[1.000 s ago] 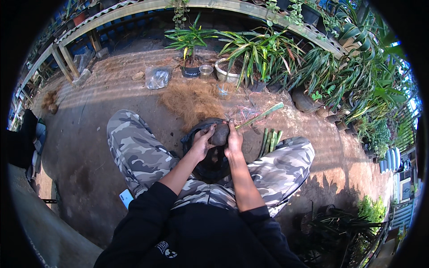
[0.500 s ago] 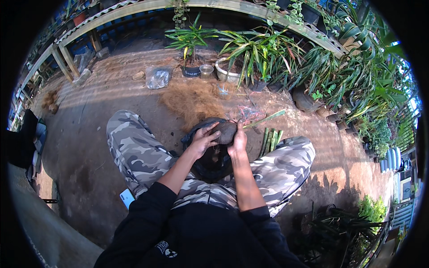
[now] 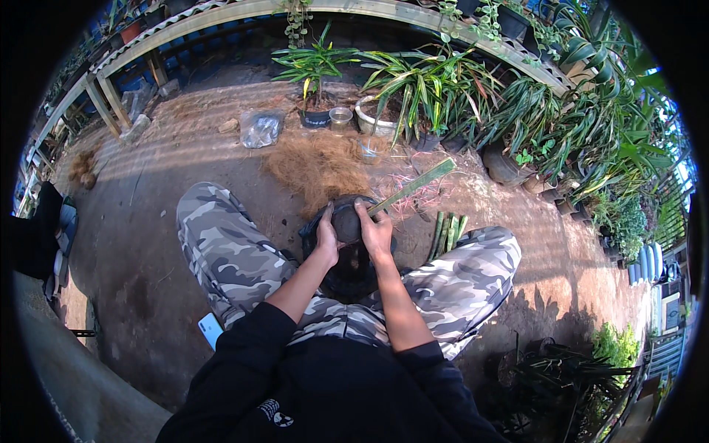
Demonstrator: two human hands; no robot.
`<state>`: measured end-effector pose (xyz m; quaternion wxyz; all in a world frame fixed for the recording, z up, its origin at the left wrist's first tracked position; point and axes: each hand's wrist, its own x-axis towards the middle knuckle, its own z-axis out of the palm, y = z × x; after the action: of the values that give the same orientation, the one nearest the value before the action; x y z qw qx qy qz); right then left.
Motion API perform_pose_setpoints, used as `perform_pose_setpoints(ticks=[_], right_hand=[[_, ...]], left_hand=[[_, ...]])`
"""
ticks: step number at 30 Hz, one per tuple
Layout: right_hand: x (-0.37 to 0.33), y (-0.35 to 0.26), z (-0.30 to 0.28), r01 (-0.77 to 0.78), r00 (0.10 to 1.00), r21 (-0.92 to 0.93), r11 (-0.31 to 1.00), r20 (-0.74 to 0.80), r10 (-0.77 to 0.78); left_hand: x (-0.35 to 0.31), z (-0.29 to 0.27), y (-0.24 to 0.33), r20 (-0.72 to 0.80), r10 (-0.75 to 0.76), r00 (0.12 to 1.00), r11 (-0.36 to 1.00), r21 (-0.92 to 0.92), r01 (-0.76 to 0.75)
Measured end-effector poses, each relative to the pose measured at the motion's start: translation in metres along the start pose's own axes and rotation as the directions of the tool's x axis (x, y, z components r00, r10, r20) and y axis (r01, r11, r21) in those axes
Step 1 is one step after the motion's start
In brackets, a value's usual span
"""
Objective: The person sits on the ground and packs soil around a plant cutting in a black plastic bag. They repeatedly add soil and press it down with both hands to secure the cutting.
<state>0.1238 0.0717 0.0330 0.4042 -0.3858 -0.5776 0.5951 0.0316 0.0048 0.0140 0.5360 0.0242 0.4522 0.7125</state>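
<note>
I sit on the ground with my camouflage-trousered legs spread around a black pot (image 3: 353,275). My left hand (image 3: 326,238) and my right hand (image 3: 377,232) both clasp a dark round ball (image 3: 346,224), like a husk or soil lump, held just above the pot. My right hand also grips a long green flat stick (image 3: 413,184) that slants up to the right. A black plastic bag edge (image 3: 310,223) shows by my left hand.
A heap of brown coconut fibre (image 3: 319,166) lies ahead. Cut green stems (image 3: 446,230) rest by my right knee. Potted leafy plants (image 3: 413,88), a clear plastic bag (image 3: 260,128), small cups (image 3: 340,118) and a wooden rail (image 3: 185,33) stand beyond. A phone (image 3: 210,329) lies at my left thigh.
Both hands have closed in around the dark ball over the pot. The green stick in my right hand has swung slightly, still pointing up and right.
</note>
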Motion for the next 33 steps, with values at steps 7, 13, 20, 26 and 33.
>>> perform_pose_setpoints(ticks=[7,13,20,26,33], right_hand=[[-0.007,-0.004,0.008,0.027,0.992,-0.198,0.980,0.129,-0.001],[-0.002,0.007,0.004,-0.295,0.936,0.316,0.902,-0.096,0.339],[0.003,0.026,0.007,0.006,0.998,0.185,0.983,0.062,-0.018],[-0.006,0.012,0.010,0.170,0.982,-0.149,0.974,0.106,-0.155],[-0.008,-0.009,-0.002,0.311,0.905,-0.213,0.926,0.363,-0.220]], left_hand=[[0.008,-0.014,-0.014,-0.055,-0.109,0.993,0.994,-0.038,0.107],[0.017,-0.016,-0.017,0.010,-0.083,0.996,0.988,-0.130,0.084],[0.023,-0.025,-0.023,0.009,-0.112,0.994,0.993,-0.021,0.112],[0.014,-0.018,-0.015,-0.020,-0.119,0.993,0.988,-0.105,0.116],[0.015,-0.029,-0.009,0.124,-0.186,0.975,0.970,-0.136,0.202]])
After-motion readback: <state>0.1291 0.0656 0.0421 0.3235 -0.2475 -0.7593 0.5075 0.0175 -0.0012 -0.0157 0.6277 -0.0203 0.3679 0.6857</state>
